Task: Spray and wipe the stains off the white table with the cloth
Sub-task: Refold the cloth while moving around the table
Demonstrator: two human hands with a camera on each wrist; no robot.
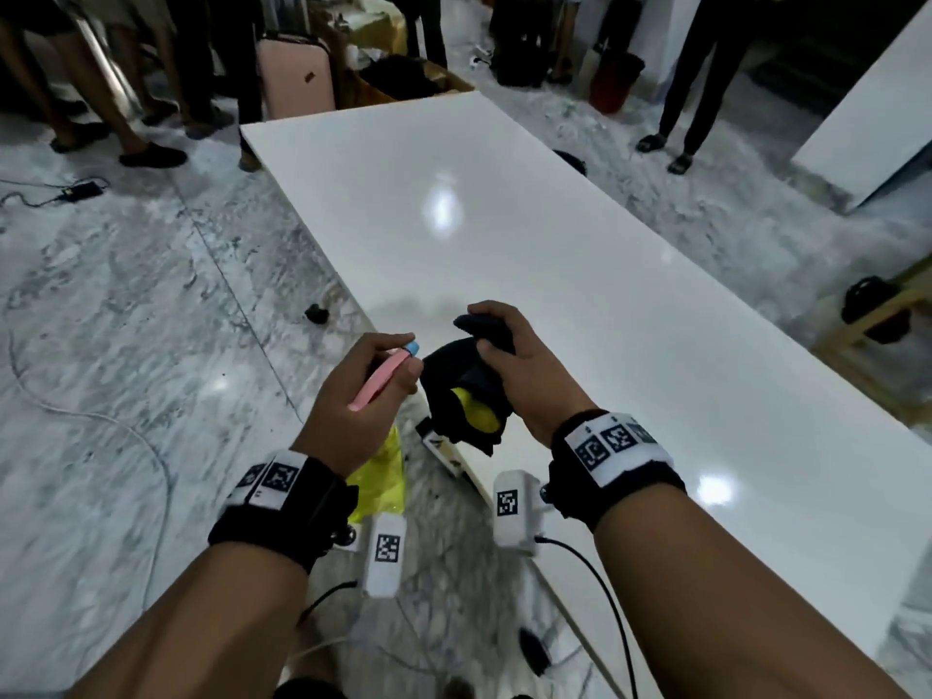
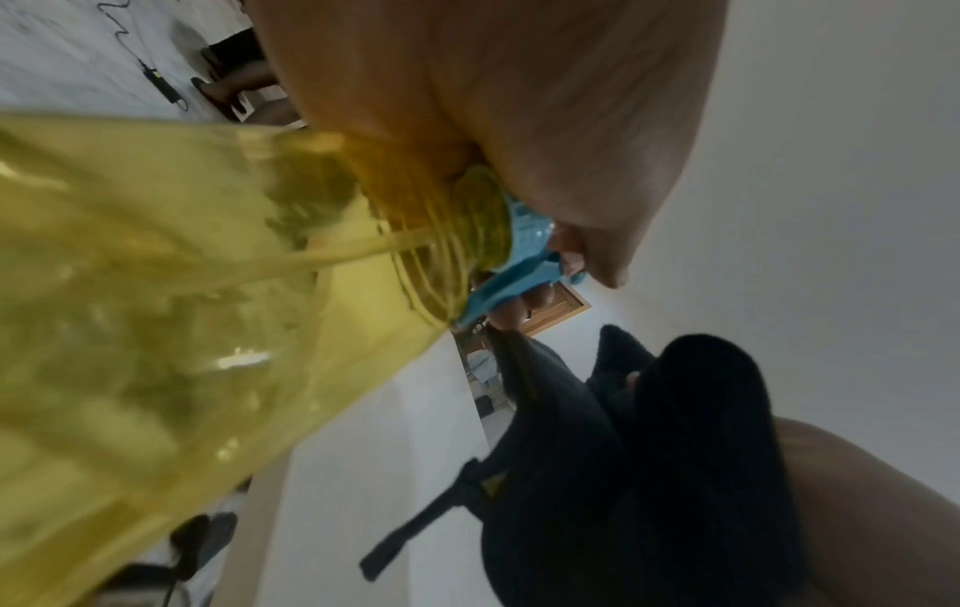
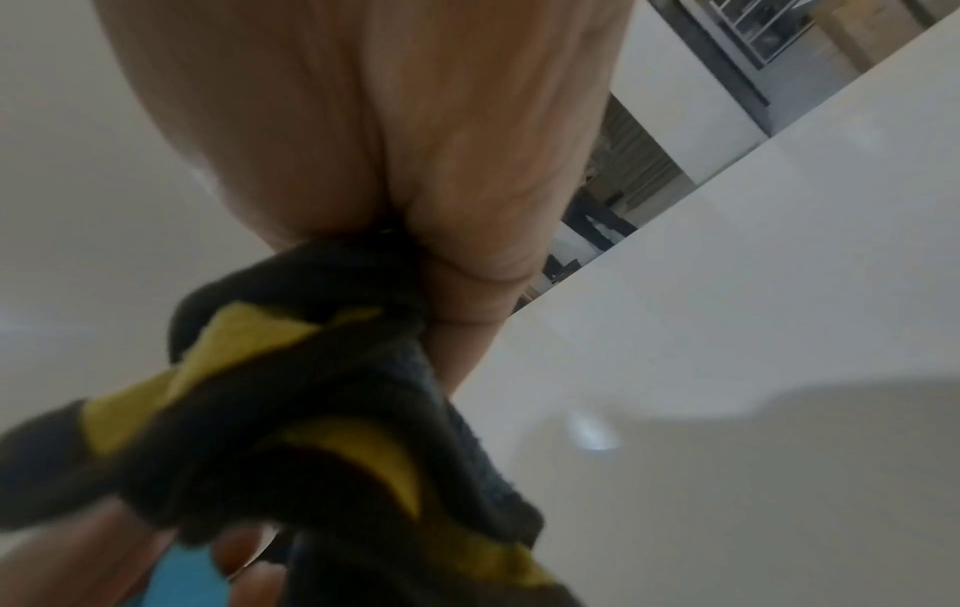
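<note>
My left hand (image 1: 370,391) grips a spray bottle by its pink and blue head (image 1: 386,370); its yellow see-through body (image 1: 383,476) hangs below the hand, beside the table's near left edge. In the left wrist view the yellow bottle (image 2: 182,308) fills the left side under the blue collar (image 2: 519,263). My right hand (image 1: 509,365) holds a bunched black and yellow cloth (image 1: 464,396) just above the white table (image 1: 580,254). The right wrist view shows the cloth (image 3: 291,410) squeezed in the right hand (image 3: 415,164). No stains show on the glossy top.
Several people stand on the marble floor (image 1: 126,295) beyond the table's far end, near a pink suitcase (image 1: 295,75) and a red bin (image 1: 613,83). Cables (image 1: 75,411) lie on the floor at left. A wooden frame (image 1: 877,320) stands at right.
</note>
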